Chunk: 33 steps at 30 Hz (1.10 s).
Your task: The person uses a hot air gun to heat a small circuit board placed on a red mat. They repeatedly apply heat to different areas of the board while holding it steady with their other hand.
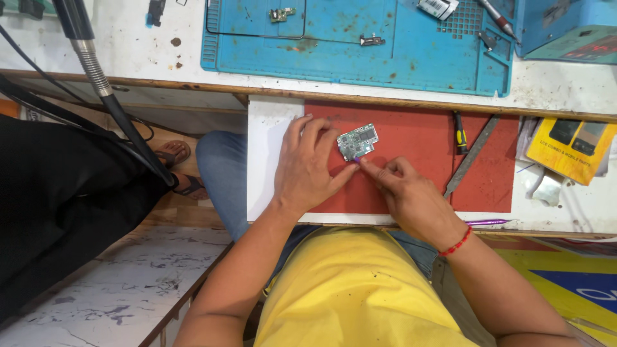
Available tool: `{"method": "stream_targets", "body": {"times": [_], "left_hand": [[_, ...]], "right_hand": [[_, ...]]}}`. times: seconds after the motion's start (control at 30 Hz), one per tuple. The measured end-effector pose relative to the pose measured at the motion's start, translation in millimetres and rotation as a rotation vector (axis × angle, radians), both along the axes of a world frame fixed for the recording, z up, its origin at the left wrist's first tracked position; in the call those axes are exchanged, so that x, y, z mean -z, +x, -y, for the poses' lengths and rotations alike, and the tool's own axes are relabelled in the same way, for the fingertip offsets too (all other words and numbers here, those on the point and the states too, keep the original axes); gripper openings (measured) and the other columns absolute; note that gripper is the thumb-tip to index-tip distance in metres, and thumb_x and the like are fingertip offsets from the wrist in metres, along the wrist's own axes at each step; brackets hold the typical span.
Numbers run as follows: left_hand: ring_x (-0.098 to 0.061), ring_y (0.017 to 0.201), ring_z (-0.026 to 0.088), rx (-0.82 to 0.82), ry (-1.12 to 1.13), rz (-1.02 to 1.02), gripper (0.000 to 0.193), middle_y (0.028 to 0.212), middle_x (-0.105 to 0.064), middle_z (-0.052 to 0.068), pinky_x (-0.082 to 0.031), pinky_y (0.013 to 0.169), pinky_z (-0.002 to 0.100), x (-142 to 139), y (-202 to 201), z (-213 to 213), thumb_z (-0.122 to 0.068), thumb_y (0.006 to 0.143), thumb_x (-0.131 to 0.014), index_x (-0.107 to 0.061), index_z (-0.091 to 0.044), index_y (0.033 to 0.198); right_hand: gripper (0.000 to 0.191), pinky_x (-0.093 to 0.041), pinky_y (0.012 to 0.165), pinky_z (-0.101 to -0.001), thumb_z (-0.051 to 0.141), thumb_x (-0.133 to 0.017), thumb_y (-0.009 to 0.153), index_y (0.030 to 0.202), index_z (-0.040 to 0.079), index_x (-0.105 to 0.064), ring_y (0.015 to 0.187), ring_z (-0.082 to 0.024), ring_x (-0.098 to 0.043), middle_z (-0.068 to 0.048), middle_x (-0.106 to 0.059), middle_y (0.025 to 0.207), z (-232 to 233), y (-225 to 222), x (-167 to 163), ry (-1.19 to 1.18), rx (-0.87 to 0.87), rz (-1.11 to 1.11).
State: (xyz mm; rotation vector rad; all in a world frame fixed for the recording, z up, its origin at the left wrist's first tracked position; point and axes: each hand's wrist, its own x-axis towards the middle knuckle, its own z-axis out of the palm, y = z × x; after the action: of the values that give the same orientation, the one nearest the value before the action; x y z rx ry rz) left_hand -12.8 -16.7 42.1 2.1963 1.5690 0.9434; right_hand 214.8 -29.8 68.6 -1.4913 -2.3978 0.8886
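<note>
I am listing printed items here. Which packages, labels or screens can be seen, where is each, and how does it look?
Yellow package: right of the red mat, flat, with dark phone pictures.
White label: top edge, on the blue mat, small, with black stripes.
Screen: top right, on a blue device, dark with red digits.

I'm seeing a green circuit board (357, 141) on a red mat (411, 148), a purple tip against its corner. Blue work mat (360, 58) above, rust-stained. Screwdriver (460, 133) in yellow and black, yellow box (569, 151), red bead bracelet (456, 244), yellow shirt (353, 289), blue jeans (222, 173).
</note>
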Motion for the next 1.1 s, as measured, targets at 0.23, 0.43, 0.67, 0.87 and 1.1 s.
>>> {"method": "stream_targets", "body": {"times": [0.23, 0.43, 0.67, 0.87, 1.1], "left_hand": [[-0.049, 0.125, 0.034, 0.036, 0.069, -0.077, 0.047, 0.121, -0.061, 0.010, -0.040, 0.112, 0.052, 6.2, 3.6, 0.3, -0.032, 0.083, -0.082, -0.069, -0.001, 0.116], [-0.051, 0.122, 0.034, 0.022, 0.071, -0.078, 0.048, 0.116, -0.060, 0.011, -0.039, 0.113, 0.054, 12.3, 5.2, 0.2, -0.032, 0.082, -0.083, -0.069, 0.000, 0.115], [-0.048, 0.125, 0.035, 0.014, 0.056, -0.056, 0.051, 0.121, -0.058, 0.012, -0.038, 0.113, 0.053, 13.3, 2.8, 0.1, -0.034, 0.083, -0.083, -0.066, -0.001, 0.117], [-0.042, 0.130, 0.039, -0.014, -0.015, -0.020, 0.051, 0.125, -0.052, 0.016, -0.037, 0.115, 0.050, 9.0, 2.9, -0.7, -0.032, 0.080, -0.085, -0.062, -0.001, 0.114], [-0.042, 0.130, 0.039, -0.015, -0.017, -0.005, 0.050, 0.124, -0.051, 0.016, -0.036, 0.115, 0.049, 4.9, 2.8, -3.3, -0.031, 0.072, -0.087, -0.061, -0.003, 0.105]], "right_hand": [[0.066, -0.056, 0.071, -0.0477, -0.004, -0.058, 0.081, 0.142, 0.021, -0.059, 0.084, -0.038, -0.067, -0.017, -0.062, 0.108, 0.3, 1.6, 0.0, 0.100, 0.051, -0.001], [0.063, -0.055, 0.071, -0.0485, -0.003, -0.058, 0.084, 0.143, 0.021, -0.060, 0.081, -0.038, -0.067, -0.016, -0.063, 0.105, -3.2, 7.0, -2.8, 0.091, 0.085, 0.045], [0.052, -0.054, 0.070, -0.0470, 0.002, -0.060, 0.091, 0.141, 0.017, -0.062, 0.080, -0.036, -0.065, -0.015, -0.061, 0.099, -11.1, 11.2, 1.7, 0.129, 0.024, -0.020], [0.055, -0.053, 0.067, -0.0484, 0.000, -0.058, 0.091, 0.143, 0.018, -0.061, 0.077, -0.037, -0.065, -0.016, -0.061, 0.099, 3.2, 2.4, -1.9, 0.106, 0.055, 0.029], [0.060, -0.054, 0.065, -0.0484, 0.000, -0.059, 0.085, 0.141, 0.020, -0.060, 0.075, -0.038, -0.066, -0.017, -0.061, 0.101, 0.6, 8.3, -3.9, 0.058, -0.047, 0.050]]}}
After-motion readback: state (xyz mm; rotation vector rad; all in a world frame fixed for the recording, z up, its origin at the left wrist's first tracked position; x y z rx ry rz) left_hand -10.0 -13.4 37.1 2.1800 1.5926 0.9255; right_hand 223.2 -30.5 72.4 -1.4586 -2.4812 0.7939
